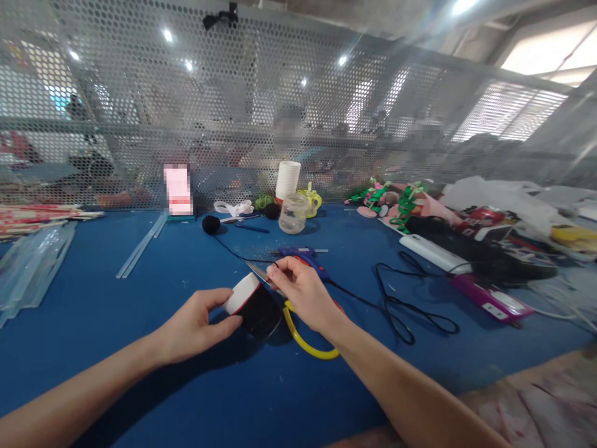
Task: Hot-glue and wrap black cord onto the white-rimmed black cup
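My left hand [203, 323] grips a tilted paper cup [243, 292] between thumb and fingers. Its white upper part has a red line, and black yarn [261, 314] covers the rest. Close beside the cup, my right hand [303, 289] is closed around scissors, whose metal blade [259, 271] points up and left above the cup. A yellow handle loop [305, 345] shows below the palm. From a black yarn ball [211, 224], a strand runs to my right fingertips; whether they pinch it too is unclear.
A blue glue gun [303, 254] lies behind my right hand, its black cable looping right. Further back stand a clear jar [293, 214] and stacked paper cups [288, 178]. A purple-and-white power strip [489, 298] lies right, glue sticks [140, 249] left. Perforated metal panel [224, 106] behind.
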Demonstrator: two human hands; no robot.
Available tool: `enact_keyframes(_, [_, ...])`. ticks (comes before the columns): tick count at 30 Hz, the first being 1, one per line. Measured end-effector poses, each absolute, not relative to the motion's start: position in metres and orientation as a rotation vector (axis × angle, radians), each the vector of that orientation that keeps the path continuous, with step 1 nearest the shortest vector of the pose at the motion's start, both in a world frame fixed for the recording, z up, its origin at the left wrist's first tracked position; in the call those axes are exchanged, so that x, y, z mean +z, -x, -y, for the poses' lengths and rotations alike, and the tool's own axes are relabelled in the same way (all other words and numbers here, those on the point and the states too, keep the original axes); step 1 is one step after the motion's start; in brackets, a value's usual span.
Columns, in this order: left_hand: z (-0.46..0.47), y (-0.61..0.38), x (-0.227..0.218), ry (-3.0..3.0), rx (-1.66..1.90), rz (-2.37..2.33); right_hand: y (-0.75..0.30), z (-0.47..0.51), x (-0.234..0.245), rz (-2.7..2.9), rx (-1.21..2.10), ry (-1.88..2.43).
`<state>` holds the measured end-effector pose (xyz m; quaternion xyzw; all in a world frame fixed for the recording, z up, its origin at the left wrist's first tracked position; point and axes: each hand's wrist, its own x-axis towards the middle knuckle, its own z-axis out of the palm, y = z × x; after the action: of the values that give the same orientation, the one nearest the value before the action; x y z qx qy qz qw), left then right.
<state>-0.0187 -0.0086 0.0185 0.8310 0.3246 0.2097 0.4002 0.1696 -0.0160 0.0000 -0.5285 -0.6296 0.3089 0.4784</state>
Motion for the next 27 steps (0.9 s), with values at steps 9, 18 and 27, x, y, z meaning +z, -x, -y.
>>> enact_keyframes(9, [0.009,0.018,0.021,-2.146,0.51,-0.81,-0.169,0.014,-0.002,1.581,0.736,1.318])
enact_keyframes(18, [0.013,0.018,0.022,-2.209,0.518,-0.784,-0.162,0.021,0.0,1.593,0.762,1.323])
enact_keyframes(27, [0.013,0.018,0.02,-2.237,0.558,-0.753,-0.152,0.025,-0.008,1.592,0.724,1.33])
